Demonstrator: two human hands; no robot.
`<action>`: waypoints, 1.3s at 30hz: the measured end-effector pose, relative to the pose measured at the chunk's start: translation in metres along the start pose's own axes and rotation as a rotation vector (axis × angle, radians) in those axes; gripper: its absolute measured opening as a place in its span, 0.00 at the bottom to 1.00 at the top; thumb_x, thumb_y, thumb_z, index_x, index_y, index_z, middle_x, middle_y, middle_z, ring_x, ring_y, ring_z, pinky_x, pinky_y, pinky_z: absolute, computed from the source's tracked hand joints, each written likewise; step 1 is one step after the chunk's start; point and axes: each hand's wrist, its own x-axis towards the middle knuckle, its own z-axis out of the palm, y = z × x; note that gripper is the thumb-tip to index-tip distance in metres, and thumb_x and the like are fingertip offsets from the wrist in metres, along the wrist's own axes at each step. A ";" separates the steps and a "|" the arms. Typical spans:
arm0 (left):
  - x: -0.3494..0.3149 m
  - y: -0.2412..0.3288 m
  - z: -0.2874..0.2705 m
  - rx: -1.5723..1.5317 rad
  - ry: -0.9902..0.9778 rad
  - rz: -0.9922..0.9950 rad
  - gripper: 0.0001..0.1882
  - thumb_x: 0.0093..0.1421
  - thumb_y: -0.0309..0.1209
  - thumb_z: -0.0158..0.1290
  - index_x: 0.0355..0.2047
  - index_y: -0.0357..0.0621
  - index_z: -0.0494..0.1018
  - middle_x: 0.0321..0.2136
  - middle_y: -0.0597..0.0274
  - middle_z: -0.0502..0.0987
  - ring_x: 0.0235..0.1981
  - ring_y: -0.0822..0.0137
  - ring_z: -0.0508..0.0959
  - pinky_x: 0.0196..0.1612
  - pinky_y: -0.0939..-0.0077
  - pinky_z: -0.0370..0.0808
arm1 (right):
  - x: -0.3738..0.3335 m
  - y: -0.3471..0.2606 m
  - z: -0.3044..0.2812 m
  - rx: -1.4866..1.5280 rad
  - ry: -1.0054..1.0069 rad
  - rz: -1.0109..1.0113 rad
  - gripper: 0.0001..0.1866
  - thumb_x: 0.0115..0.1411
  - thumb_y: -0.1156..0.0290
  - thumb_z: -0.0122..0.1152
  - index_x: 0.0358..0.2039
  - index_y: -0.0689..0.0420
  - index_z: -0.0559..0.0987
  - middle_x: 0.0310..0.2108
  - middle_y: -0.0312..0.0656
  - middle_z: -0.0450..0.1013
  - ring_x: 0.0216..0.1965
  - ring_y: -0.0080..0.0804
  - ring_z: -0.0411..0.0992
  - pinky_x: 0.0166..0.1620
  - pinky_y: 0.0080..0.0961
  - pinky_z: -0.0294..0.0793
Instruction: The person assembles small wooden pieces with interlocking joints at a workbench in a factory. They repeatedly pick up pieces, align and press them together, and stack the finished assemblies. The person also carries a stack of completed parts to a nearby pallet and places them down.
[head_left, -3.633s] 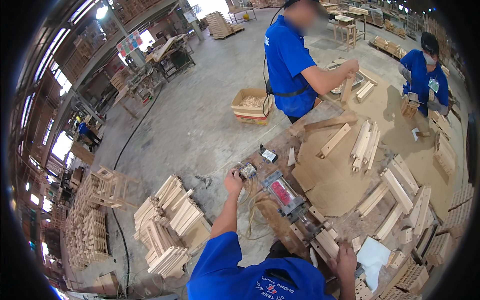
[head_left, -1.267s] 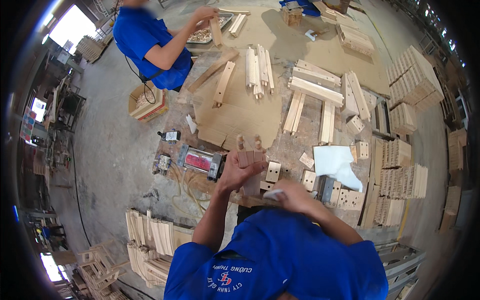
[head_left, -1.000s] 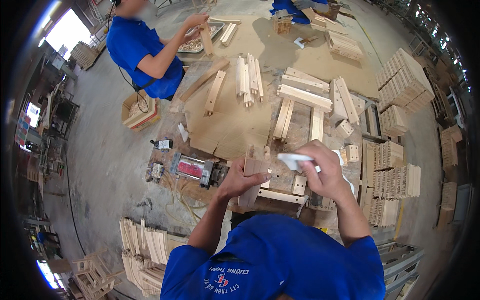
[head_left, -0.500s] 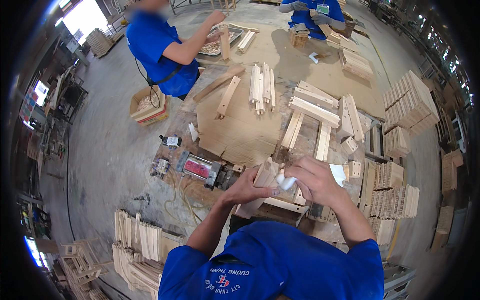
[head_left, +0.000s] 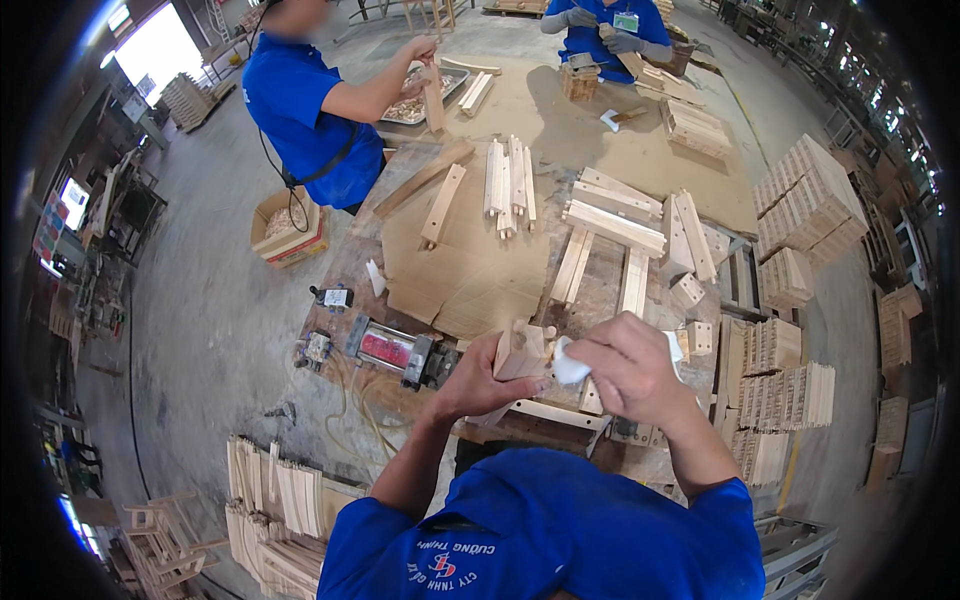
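Note:
My left hand (head_left: 478, 382) is closed around a few short wooden pieces (head_left: 522, 352), their ends pointing up and to the right. Small holes or pegs show at these ends, too small to tell apart. My right hand (head_left: 632, 372) grips a white object with a narrow tip (head_left: 571, 366), which looks like a small squeeze bottle. Its tip is just right of the wood, with a slight gap between them. Below my hands lies a longer wooden rail (head_left: 556, 413) on the worktable (head_left: 345, 250).
Wooden slats (head_left: 510, 185) lie bundled on a cardboard sheet (head_left: 440, 285). Further slats (head_left: 615, 228) are stacked to the right. A clamp-like device with a red cylinder (head_left: 388, 345) sits at the left edge. Two co-workers in blue stand across the table. Wood stacks (head_left: 810, 205) rise at right.
My right hand has drawn back to the right with the white object, away from the wood. My left hand has shifted slightly left, still gripping the pieces.

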 end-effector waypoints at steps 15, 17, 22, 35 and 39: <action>0.004 -0.016 0.005 0.664 0.405 0.303 0.21 0.55 0.37 0.70 0.44 0.40 0.77 0.32 0.52 0.83 0.31 0.54 0.85 0.35 0.64 0.79 | -0.012 -0.025 0.039 0.174 -0.092 -0.032 0.18 0.46 0.79 0.66 0.40 0.58 0.84 0.33 0.41 0.74 0.32 0.38 0.74 0.32 0.34 0.74; 0.009 -0.029 0.006 0.371 0.453 0.265 0.21 0.58 0.38 0.69 0.45 0.39 0.77 0.33 0.56 0.82 0.32 0.57 0.84 0.37 0.62 0.81 | -0.014 -0.027 0.042 0.225 -0.046 0.077 0.15 0.51 0.80 0.64 0.41 0.59 0.83 0.33 0.42 0.75 0.32 0.37 0.74 0.34 0.32 0.75; 0.025 -0.043 -0.037 -1.067 0.537 0.042 0.19 0.65 0.43 0.61 0.44 0.39 0.73 0.31 0.59 0.76 0.32 0.60 0.79 0.40 0.62 0.80 | -0.061 -0.008 0.038 0.589 0.302 0.777 0.08 0.71 0.71 0.60 0.47 0.58 0.78 0.37 0.35 0.78 0.36 0.20 0.75 0.38 0.21 0.76; 0.069 -0.089 -0.075 -1.920 0.515 -0.034 0.21 0.70 0.49 0.52 0.39 0.41 0.69 0.32 0.56 0.74 0.37 0.55 0.76 0.47 0.52 0.77 | -0.085 -0.006 0.060 0.829 0.389 0.987 0.10 0.71 0.72 0.62 0.50 0.61 0.77 0.40 0.33 0.78 0.39 0.15 0.72 0.44 0.17 0.73; 0.075 -0.097 -0.071 -1.974 0.478 -0.065 0.22 0.70 0.50 0.52 0.40 0.40 0.69 0.32 0.55 0.75 0.39 0.54 0.76 0.48 0.51 0.77 | -0.075 -0.009 0.059 0.815 0.368 0.949 0.10 0.71 0.72 0.62 0.50 0.61 0.78 0.40 0.32 0.78 0.40 0.15 0.72 0.44 0.17 0.73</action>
